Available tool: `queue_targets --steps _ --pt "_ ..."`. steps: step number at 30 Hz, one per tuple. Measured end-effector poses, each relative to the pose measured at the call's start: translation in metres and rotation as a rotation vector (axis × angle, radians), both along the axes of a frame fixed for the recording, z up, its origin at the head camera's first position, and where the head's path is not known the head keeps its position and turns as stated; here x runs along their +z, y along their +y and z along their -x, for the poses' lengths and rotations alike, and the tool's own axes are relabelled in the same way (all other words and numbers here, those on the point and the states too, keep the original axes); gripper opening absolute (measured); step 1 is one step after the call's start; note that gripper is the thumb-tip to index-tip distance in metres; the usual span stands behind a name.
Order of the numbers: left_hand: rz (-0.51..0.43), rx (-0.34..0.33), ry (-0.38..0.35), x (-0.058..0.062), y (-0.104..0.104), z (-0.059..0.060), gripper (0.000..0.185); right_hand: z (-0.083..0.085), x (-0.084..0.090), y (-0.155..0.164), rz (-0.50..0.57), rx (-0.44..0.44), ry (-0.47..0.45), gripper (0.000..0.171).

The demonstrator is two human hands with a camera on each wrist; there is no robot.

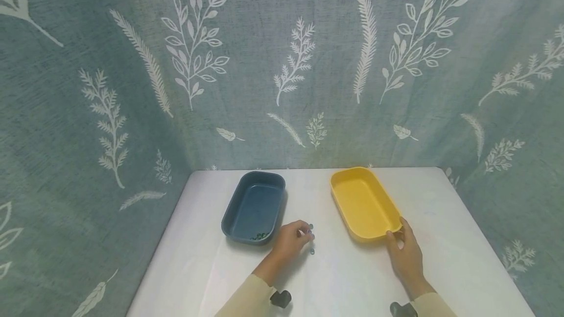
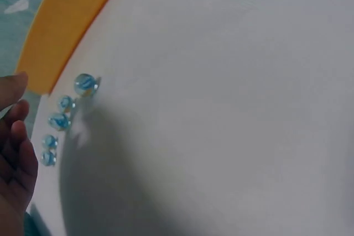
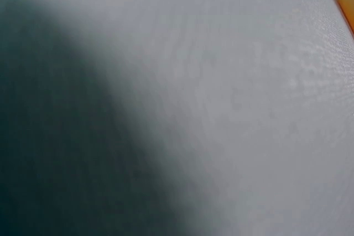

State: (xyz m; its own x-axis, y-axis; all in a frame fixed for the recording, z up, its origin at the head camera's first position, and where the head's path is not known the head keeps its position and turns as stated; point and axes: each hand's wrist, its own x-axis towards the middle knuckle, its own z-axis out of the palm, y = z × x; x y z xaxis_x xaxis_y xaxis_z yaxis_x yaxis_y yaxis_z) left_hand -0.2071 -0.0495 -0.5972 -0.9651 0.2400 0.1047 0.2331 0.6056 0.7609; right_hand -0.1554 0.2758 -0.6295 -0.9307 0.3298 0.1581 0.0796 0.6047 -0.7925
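Our left hand (image 1: 291,241) curled loose fingers beside the glass marbles (image 2: 65,115) – small, slippery, likely to roll; our right hand (image 1: 405,253) gripped the yellow tray (image 1: 363,203) by its rim.

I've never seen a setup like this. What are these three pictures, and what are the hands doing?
No machine here: a person wears three cameras. The wide picture comes from the head; the two close, blurry ones come from the wrists. On the white table stand a dark blue tray with a few marbles inside and a yellow tray. The left hand reaches with curled fingers at some small blue glass marbles lying in a row on the table; whether it pinches one is unclear. The right hand holds the yellow tray's near edge. The right wrist view shows mostly bare table.
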Motion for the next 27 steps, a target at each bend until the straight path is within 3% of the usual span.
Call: queue_targets --steps 20,27 --pt "0.080 -0.075 0.041 0.028 0.026 0.023 0.012 0.003 -0.005 0.002 -0.017 -0.009 0.012 0.064" --pt "0.101 -0.065 0.020 0.037 0.041 0.033 0.012 0.002 -0.006 0.002 -0.017 -0.007 0.010 0.062"
